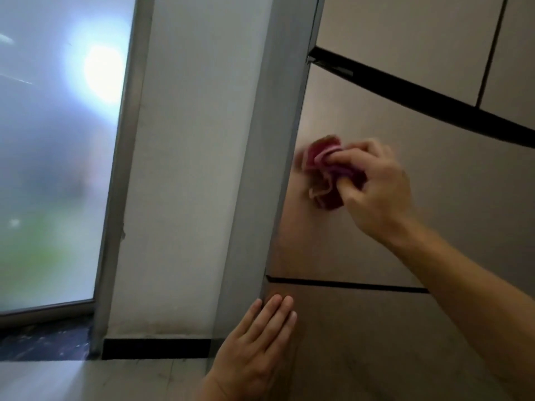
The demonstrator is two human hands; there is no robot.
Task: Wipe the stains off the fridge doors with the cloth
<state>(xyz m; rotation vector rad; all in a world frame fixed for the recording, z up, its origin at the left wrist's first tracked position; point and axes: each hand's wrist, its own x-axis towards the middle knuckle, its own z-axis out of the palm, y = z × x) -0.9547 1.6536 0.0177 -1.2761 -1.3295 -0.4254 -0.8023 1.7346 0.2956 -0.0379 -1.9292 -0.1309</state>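
Wiping under way: right hand [373, 189] has its fingers curled round the bunched red cloth [324, 175] and presses it on the upper door [434, 212] near its left edge. The left hand [254, 342] lies flat with straight fingers on the lower door [362, 328] just below the seam, holding nothing. Next move likely calls for sweeping the cloth right across the panel, then down to the lower door, with even pressure; no stains can be made out on the dull surface, the cloth is blurred, and the doors' right side is cut off.
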